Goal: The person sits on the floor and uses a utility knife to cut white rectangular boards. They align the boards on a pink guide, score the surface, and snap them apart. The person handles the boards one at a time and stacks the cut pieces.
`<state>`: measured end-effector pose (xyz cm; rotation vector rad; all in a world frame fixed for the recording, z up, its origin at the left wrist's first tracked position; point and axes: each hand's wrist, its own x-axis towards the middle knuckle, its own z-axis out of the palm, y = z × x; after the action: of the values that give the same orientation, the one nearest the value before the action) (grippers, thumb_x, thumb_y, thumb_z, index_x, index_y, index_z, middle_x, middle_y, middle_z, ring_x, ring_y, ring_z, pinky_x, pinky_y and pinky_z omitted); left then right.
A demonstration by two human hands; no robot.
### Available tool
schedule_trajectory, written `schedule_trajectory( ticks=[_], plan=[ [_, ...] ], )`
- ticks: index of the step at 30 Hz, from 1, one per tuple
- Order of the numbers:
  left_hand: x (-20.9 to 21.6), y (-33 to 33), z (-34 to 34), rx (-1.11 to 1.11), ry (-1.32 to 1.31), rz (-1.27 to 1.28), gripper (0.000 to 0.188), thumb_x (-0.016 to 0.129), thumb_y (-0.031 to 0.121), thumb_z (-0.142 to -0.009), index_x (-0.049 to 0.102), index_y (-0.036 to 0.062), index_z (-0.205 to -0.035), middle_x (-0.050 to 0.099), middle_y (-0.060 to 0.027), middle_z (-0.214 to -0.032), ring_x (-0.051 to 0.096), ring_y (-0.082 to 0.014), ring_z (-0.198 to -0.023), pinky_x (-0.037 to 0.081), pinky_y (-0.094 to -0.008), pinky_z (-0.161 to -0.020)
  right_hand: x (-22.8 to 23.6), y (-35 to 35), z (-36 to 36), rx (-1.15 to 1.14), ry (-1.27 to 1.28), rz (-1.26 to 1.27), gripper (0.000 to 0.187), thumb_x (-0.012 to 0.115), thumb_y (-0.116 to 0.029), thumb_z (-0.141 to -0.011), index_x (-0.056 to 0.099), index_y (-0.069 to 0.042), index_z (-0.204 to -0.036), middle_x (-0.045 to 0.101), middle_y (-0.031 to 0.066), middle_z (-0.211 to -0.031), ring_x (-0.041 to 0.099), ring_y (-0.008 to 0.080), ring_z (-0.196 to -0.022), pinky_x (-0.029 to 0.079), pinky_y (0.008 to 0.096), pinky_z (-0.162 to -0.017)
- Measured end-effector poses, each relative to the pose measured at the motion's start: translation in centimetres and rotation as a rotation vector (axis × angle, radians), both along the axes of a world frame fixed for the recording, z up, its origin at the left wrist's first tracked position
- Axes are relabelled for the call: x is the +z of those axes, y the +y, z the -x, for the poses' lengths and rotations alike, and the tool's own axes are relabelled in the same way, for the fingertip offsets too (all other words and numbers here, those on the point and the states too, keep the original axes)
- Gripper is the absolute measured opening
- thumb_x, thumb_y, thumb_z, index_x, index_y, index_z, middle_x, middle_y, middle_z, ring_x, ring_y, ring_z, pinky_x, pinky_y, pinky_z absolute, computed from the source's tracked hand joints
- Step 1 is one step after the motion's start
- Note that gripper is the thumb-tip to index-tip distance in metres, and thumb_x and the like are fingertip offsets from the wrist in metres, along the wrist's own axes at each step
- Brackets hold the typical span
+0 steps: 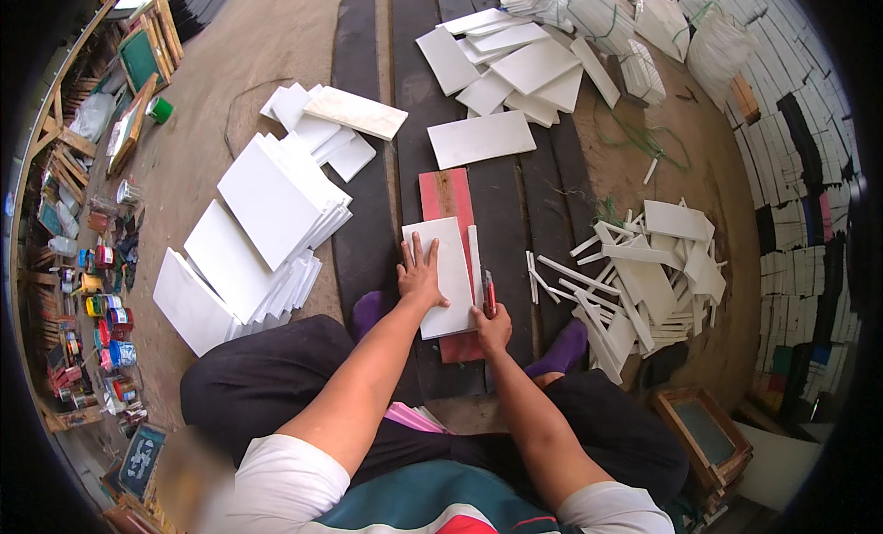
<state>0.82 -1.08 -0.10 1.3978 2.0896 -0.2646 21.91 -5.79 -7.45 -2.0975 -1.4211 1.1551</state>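
Note:
My left hand (424, 276) lies flat with spread fingers, pressing on a white rectangular foam-like sheet (440, 319). Beneath the sheet is a red board (446, 184) with a worn brown patch at its far end. My right hand (494, 328) is closed around a red utility knife (489, 297), close to the sheet's right edge. A narrow white strip (474, 253) lies along that edge, with a thin red gap between the two. Where the blade's tip rests is too small to tell.
Stacked white sheets (276, 203) stand on the left; more sheets (524, 60) lie at the far end. A heap of white offcuts (644, 276) is on the right. Black planks (363, 65) run beneath the work. Paint pots (115, 318) line the far left; a wooden frame (706, 433) is near right.

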Motion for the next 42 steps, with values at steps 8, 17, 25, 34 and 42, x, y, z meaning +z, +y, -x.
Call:
schedule_trajectory(
  ticks=[8, 17, 25, 34, 42],
  plan=[
    [0.0, -0.9, -1.0, 0.234, -0.012, 0.022, 0.166, 0.105, 0.042, -0.052, -0.012, 0.0301, -0.168, -0.002, -0.0265, -0.173, 0.044, -0.0434, -0.144, 0.043, -0.0473, -0.115, 1.2, 1.1, -1.6, 0.080, -0.094, 0.045, 0.054, 0.084, -0.046, -0.082, 0.066, -0.001, -0.106, 0.074, 0.0190, -0.098, 0.072, 0.0393, -0.095, 0.054, 0.0474, -0.085],
    [-2.2, -1.7, -0.5, 0.374, -0.142, 0.004, 0.165, 0.105, 0.029, -0.056, -0.019, 0.0331, -0.165, 0.031, -0.0316, -0.157, 0.060, -0.0462, -0.128, 0.054, -0.0532, -0.106, 0.8, 0.6, -1.5, 0.005, -0.064, 0.078, 0.044, 0.081, -0.044, -0.083, 0.071, -0.003, -0.096, 0.075, 0.0210, -0.096, 0.073, 0.0412, -0.094, 0.054, 0.0508, -0.083],
    [-1.3, -1.8, -0.1, 0.377, -0.196, -0.017, 0.168, 0.105, 0.029, -0.054, -0.022, 0.0338, -0.164, 0.034, -0.0353, -0.152, 0.057, -0.0520, -0.129, 0.052, -0.0552, -0.108, 0.4, 10.2, -8.4, -0.346, 0.189, -0.272, 0.040, 0.078, -0.032, -0.092, 0.076, 0.007, -0.101, 0.075, 0.0112, -0.085, 0.068, 0.0175, -0.078, 0.054, 0.0363, -0.075],
    [-3.2, -1.5, -0.6, 0.322, -0.312, -0.061, 0.170, 0.105, 0.030, -0.056, -0.029, 0.0328, -0.161, 0.052, -0.0386, -0.139, 0.059, -0.0513, -0.127, 0.049, -0.0565, -0.109, -5.6, 6.2, -6.2, -0.144, 0.062, -0.051, 0.032, 0.073, -0.025, -0.090, 0.063, -0.006, -0.114, 0.066, 0.0108, -0.084, 0.066, 0.0243, -0.073, 0.053, 0.0439, -0.072],
    [-3.1, -4.4, -0.4, 0.370, -0.271, -0.304, 0.168, 0.104, 0.024, -0.058, -0.027, 0.0297, -0.162, 0.055, -0.0362, -0.131, 0.061, -0.0496, -0.120, 0.052, -0.0529, -0.105, 0.5, -0.1, 0.7, 0.191, -0.115, 0.000, 0.041, 0.083, -0.037, -0.082, 0.075, -0.004, -0.104, 0.076, 0.0178, -0.099, 0.073, 0.0348, -0.096, 0.055, 0.0430, -0.085]
  ],
)
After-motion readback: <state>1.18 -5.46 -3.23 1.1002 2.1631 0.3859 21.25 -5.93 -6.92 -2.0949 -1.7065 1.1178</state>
